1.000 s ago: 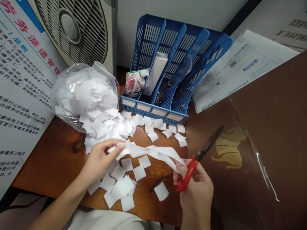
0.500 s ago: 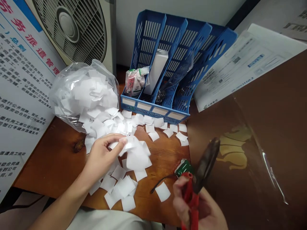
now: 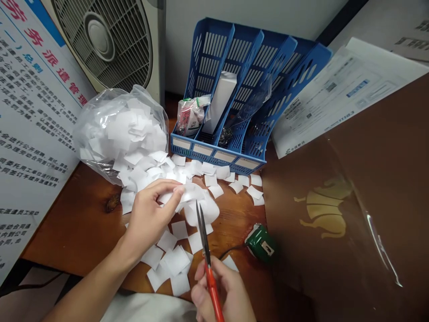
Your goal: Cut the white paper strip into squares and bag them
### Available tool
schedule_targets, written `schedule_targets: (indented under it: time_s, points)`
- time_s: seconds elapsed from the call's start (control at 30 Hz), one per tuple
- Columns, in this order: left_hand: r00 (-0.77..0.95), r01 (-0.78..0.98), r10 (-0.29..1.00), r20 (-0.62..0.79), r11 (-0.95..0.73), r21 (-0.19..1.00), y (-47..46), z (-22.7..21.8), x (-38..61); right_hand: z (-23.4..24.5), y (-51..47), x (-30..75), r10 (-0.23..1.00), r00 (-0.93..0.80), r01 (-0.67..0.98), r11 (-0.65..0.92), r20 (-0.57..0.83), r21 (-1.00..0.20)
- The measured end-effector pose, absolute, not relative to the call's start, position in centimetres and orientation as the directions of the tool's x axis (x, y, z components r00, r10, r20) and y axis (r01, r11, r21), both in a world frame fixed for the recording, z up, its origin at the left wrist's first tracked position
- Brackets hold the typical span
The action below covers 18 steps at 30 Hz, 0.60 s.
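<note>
Since half a second ago, the right hand (image 3: 221, 290) has swung the red-handled scissors (image 3: 205, 250) left, from over the brown mat (image 3: 351, 170) to the paper strip (image 3: 199, 206). Its grip is closed round the handles, with the blades almost together and pointing far. The left hand (image 3: 150, 217), fingers curled, pinches the bunched strip just above the bench (image 3: 83, 223).

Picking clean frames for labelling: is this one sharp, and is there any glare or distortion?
Head view: the left hand, bunched paper, scissors and right hand look sharp and evenly lit. Bright glare streaks cross the clear film at right, with highlights on the plastic bag. The wide-angle lens splays the edges: the poster leans left, the printed sheets lean right.
</note>
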<state>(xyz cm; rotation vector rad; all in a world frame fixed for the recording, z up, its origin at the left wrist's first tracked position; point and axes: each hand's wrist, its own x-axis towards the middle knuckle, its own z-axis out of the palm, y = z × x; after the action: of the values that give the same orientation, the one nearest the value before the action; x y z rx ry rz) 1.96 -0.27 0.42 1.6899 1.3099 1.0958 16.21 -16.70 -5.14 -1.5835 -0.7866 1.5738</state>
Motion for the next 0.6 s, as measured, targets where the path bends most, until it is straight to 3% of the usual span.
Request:
schedule_targets:
  time_s: [0.13, 0.23, 0.6]
  points:
    - [0.165, 0.296, 0.986, -0.005, -0.045, 0.954, -0.2, 1.1, 1.6, -4.1, -15.8, 17.5, 0.847, 0.002, 0.041, -0.531, -0.532, -0.846]
    - [0.208, 0.27, 0.974, -0.088, 0.029, 0.962, -0.2, 1.2, 1.5, -3.7, -15.4, 18.4, 0.835, -0.095, 0.008, -0.544, -0.542, -0.839]
    - [0.199, 0.252, 0.972, -0.125, 0.072, 0.965, -0.3, 1.5, 1.5, -3.9, -15.7, 19.5, 0.832, -0.121, -0.036, -0.548, -0.541, -0.836]
